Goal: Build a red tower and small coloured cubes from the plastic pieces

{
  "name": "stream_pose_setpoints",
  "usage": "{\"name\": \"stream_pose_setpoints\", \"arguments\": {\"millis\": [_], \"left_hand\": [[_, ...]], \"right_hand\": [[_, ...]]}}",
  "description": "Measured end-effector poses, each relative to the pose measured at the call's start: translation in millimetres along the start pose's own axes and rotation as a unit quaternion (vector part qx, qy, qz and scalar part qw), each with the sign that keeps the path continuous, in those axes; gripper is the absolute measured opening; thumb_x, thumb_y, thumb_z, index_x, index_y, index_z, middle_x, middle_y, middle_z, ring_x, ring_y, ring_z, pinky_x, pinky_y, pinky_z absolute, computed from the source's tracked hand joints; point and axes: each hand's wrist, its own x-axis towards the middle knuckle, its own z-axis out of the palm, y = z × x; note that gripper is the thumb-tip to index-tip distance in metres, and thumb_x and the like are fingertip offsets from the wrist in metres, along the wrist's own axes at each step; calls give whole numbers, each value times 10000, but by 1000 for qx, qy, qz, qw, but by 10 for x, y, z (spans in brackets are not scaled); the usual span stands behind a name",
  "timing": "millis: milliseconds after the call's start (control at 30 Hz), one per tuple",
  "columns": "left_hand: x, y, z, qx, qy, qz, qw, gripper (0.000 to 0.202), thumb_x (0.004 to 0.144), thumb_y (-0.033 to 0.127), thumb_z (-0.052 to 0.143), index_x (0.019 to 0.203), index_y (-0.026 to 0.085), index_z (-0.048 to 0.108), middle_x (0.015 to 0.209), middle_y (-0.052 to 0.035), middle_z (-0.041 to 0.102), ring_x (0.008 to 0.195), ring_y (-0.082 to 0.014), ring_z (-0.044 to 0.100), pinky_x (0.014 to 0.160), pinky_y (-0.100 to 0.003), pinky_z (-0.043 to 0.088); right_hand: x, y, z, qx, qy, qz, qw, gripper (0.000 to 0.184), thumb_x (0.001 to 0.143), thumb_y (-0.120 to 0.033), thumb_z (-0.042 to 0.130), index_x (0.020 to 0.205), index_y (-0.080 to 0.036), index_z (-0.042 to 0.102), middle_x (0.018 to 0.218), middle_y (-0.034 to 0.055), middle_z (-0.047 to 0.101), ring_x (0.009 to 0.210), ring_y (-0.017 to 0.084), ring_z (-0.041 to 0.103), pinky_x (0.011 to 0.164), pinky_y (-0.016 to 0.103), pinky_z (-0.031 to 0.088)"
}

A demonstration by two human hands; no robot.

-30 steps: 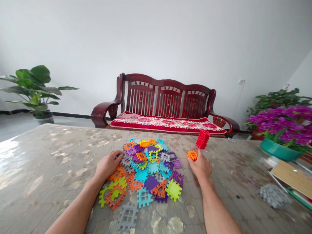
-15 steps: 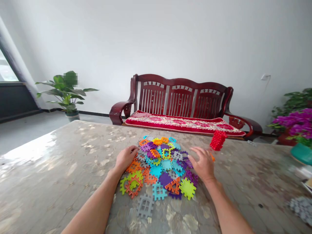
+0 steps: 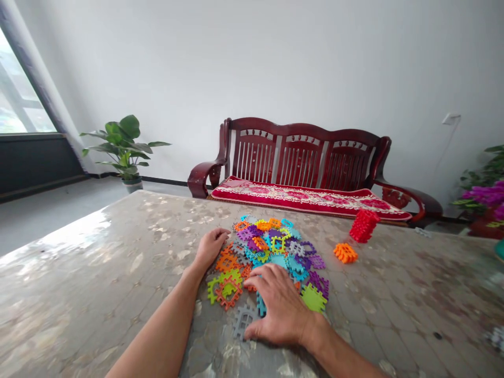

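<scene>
A heap of flat, notched plastic building tiles [image 3: 279,260] in several colours lies on the table. At the heap's left edge rests my left hand [image 3: 210,248], open and holding nothing that I can see. My right hand [image 3: 281,304] is open over the near part of the heap, thumb and fingers apart. Its thumb is beside a grey window tile [image 3: 243,321], and I cannot tell whether they touch. Left of those fingers lies an orange-red frame tile [image 3: 229,293] on a lime one. A lime square tile [image 3: 314,298] shows to the right. My right hand hides the tiles under it.
Right of the heap stand a red stack of tiles [image 3: 364,226] and a smaller orange stack [image 3: 345,253]. The patterned table [image 3: 157,294] spreads to both sides. Beyond it are a wooden bench [image 3: 299,157] with a red cover and a potted plant [image 3: 128,149].
My right hand has moved left and nearer, from the heap's right side to above its near tiles. The orange stack shows fully now. My left hand stays by the heap. The view has shifted slightly.
</scene>
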Motion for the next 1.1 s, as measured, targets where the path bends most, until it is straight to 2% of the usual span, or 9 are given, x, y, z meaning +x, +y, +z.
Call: {"name": "stream_pose_setpoints", "arguments": {"millis": [100, 300, 500, 633, 700, 900, 1033, 1100], "left_hand": [[18, -37, 21, -11, 6, 2, 1000, 387, 767, 405, 480, 961, 179, 727, 792, -23, 740, 750, -188, 662, 702, -266, 490], [31, -86, 29, -20, -6, 8, 1000, 336, 765, 399, 503, 924, 197, 720, 772, -9, 736, 765, -187, 668, 699, -260, 494], [16, -12, -26, -14, -33, 14, 999, 290, 728, 362, 564, 890, 189, 732, 756, 3, 734, 763, -184, 656, 695, -255, 493], [-39, 104, -37, 48, -60, 34, 996, 269, 782, 331, 536, 918, 201, 728, 786, 6, 736, 751, -165, 652, 681, -240, 462], [-71, 159, -39, 99, -64, 39, 992, 258, 811, 309, 516, 920, 213, 729, 817, 0, 739, 759, -161, 654, 679, -238, 441], [-91, 208, -48, 145, -49, 19, 988, 256, 844, 278, 500, 946, 248, 732, 957, -2, 758, 881, -169, 672, 726, -232, 428], [-72, 168, -42, 153, -49, 23, 987, 263, 854, 276, 490, 958, 250, 730, 969, -1, 761, 892, -167, 674, 734, -231, 428], [-68, 154, -37, 153, -50, 29, 987, 263, 855, 269, 487, 958, 251, 729, 978, -2, 760, 900, -168, 674, 738, -232, 428]], "right_hand": [[6, -20, 66, -6, 0, 23, 1000, 733, 573, -557, 830, 1195, -275, 562, 1236, 18, 549, 1151, 240, 438, 1056, 393, 322], [82, 117, 42, -54, 48, 74, 995, 574, 691, -395, 770, 1210, -263, 563, 1229, 44, 571, 1157, 256, 452, 1057, 420, 336], [123, 228, 46, -60, 104, 127, 985, 387, 773, -233, 668, 1155, -254, 615, 1150, 57, 637, 1105, 260, 526, 998, 425, 398], [189, 337, 11, -20, 137, 145, 980, 267, 833, -204, 585, 1086, -243, 659, 1107, 51, 667, 1067, 230, 573, 967, 380, 438], [266, 397, -16, -13, 150, 151, 977, 289, 862, -185, 530, 1114, -237, 662, 1127, 58, 668, 1091, 221, 576, 984, 368, 438], [577, 527, 4, -64, 98, 142, 983, 385, 873, -203, 542, 1244, -264, 626, 1237, 72, 637, 1190, 233, 536, 1044, 396, 398], [649, 580, 60, -90, 81, 145, 982, 332, 881, -286, 571, 1200, -237, 649, 1258, 90, 628, 1194, 254, 523, 1027, 409, 403], [611, 583, 61, -89, 84, 138, 983, 283, 868, -267, 580, 1136, -231, 666, 1243, 81, 634, 1181, 255, 525, 1019, 402, 404]]}}
